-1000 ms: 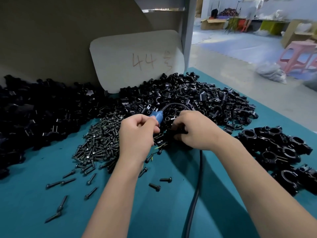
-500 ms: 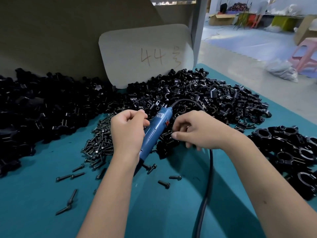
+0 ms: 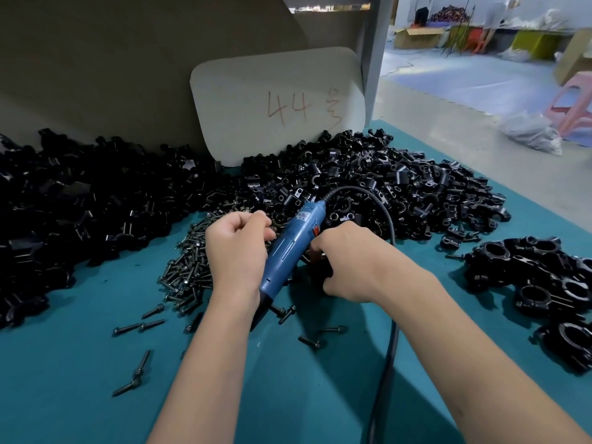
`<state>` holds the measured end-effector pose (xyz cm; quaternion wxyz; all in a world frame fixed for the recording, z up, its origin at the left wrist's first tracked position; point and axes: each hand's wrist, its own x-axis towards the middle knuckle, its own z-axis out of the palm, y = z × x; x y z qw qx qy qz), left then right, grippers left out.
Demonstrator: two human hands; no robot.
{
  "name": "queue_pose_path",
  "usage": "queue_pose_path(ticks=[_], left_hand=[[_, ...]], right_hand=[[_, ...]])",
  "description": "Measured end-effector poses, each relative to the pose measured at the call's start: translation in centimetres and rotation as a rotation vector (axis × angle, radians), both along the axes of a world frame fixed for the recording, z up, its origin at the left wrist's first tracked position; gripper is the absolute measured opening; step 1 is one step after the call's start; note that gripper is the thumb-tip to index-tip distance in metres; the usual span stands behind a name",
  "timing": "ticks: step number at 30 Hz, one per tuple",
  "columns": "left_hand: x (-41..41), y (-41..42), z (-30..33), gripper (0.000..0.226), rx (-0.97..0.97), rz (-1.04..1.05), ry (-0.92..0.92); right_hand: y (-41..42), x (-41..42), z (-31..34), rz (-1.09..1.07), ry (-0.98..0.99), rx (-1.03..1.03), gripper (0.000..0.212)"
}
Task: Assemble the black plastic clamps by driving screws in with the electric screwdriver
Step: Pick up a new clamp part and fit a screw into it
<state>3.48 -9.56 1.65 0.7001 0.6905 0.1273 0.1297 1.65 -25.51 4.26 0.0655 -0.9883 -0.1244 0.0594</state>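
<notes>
While my left hand [image 3: 238, 251] sits curled over the screw pile [image 3: 189, 267], fingertips pinched at something small I can't make out, probably a screw, my right hand [image 3: 344, 264] is closed around a black clamp part [image 3: 320, 267] low on the teal surface [image 3: 80, 363]. Most of that part is hidden under my fingers.

Electric screwdriver [image 3: 290, 248] lies tilted between both hands, propped against my left wrist, tip down near loose screws [image 3: 285, 312]. Neither hand actually grips it. Its cable [image 3: 389, 347] loops back over the heap of loose clamp halves [image 3: 368, 190] and runs down by my right forearm.

Finished clamps [image 3: 551, 283] are stacked at far right, well apart.

Risks as I see them:
- Driver is only leaning; moving my left wrist likely lets it roll into the screws and scatter them.
- Cable lies across the clamp heap; lifting the driver could drag parts off the edge.
- Screw hole is out of my view, so a crooked start could cross-thread the plastic.
- Stray screws under the tip could get picked up instead of the intended one.
</notes>
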Motion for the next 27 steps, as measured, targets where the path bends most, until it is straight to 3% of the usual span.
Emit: queue_pose_path(ticks=[9, 13, 15, 17, 22, 25, 27], left_hand=[[0.3, 2.2, -0.5, 0.024, 0.102, 0.119, -0.023], [0.0, 3.7, -0.7, 0.019, 0.342, 0.240, -0.025], [0.0, 4.9, -0.6, 0.013, 0.559, 0.345, -0.010], [0.2, 6.3, -0.9, 0.004, 0.751, 0.421, 0.041], [0.9, 9.4, -1.6, 0.045, 0.890, 0.356, 0.230], [1.9, 10.5, -1.8, 0.067, 0.911, 0.211, 0.309], [2.0, 10.7, -2.0, 0.069, 0.928, 0.162, 0.334]], right_hand=[[-2.0, 0.3, -0.2, 0.019, 0.007, 0.099, 0.032], [-2.8, 1.0, 0.5, 0.009, 0.109, 0.065, 0.041], [-3.8, 1.4, 1.9, -0.056, 0.162, 0.121, 0.037], [-3.9, 2.0, 3.3, -0.088, 0.099, 0.197, 0.033], [1.1, 3.3, 3.5, -0.006, -0.140, 0.518, 0.013], [3.8, 4.1, 2.5, 0.081, -0.208, 0.501, 0.014], [5.1, 4.4, 2.0, 0.123, -0.237, 0.500, 0.015]])
